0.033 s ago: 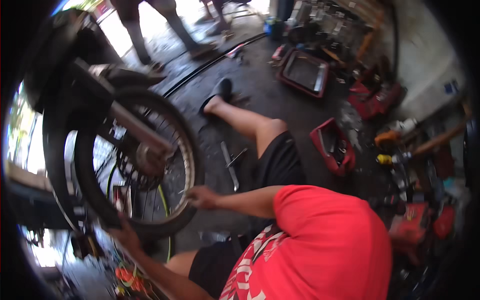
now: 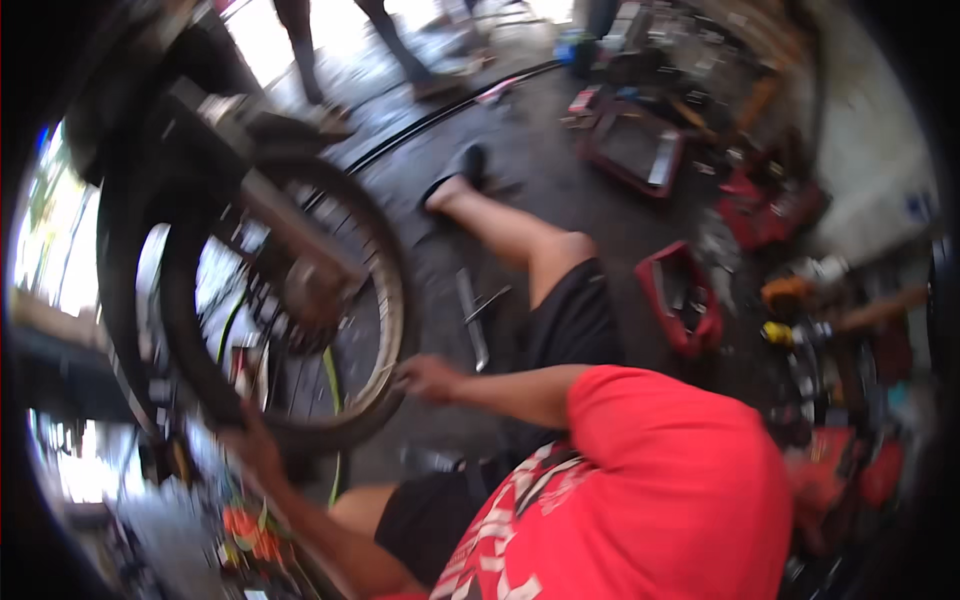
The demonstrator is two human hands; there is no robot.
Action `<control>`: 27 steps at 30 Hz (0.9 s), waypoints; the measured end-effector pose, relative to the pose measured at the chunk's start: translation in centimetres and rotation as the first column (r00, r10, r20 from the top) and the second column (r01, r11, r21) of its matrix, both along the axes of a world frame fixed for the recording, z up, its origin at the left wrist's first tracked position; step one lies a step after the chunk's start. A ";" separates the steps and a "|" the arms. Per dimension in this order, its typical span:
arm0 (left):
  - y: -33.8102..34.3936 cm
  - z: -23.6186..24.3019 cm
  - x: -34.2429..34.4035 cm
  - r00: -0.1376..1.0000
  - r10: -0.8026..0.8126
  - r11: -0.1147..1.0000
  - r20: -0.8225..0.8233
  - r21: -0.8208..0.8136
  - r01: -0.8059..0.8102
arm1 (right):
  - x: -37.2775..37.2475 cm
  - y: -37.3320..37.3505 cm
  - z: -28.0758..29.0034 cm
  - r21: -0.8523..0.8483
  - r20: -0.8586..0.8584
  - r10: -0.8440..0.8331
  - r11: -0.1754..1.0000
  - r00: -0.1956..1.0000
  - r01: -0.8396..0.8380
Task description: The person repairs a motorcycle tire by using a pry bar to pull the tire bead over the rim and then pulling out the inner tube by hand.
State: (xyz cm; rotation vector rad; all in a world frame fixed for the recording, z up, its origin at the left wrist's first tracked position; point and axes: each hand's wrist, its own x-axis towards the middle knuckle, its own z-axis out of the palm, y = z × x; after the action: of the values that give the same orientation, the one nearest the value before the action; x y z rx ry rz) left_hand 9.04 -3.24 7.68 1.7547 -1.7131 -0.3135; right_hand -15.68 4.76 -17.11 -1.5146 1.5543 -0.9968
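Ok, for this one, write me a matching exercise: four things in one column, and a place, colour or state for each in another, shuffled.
Things:
1) left hand
2) right hand
3) long metal tool
4) shirt

Descriptions:
A) lying on the dark floor
B) by the lower right of the tyre
C) bright red
D) at the tyre's lower left

Pairs: 1-D, 2-B, 3-A, 4-C

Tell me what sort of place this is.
Probably a motorcycle repair workshop: a spoked wheel sits on a front fork, a long metal tool lies on the dark floor, and a red container holds loose items.
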 end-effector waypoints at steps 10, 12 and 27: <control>1.4 0.6 -2.9 0.970 0.179 0.926 0.162 -0.361 -0.111 | -4.3 4.2 -6.5 0.528 -0.554 0.257 0.844 0.792 0.096; 3.3 1.4 -4.7 0.941 -0.012 0.794 0.339 -0.569 0.215 | -3.6 4.5 -4.4 0.515 -0.605 0.285 0.852 0.743 0.093; 3.6 -4.0 -3.5 -0.032 -0.465 0.545 0.885 0.314 0.778 | 3.8 -0.5 3.9 -0.557 -0.364 0.038 0.792 0.931 -0.250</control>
State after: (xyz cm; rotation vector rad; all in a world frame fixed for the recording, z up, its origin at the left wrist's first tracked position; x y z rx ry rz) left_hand 5.58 0.39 3.69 0.5996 -3.1926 0.7829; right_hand -11.88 4.21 -13.19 -2.3163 1.3674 -1.2598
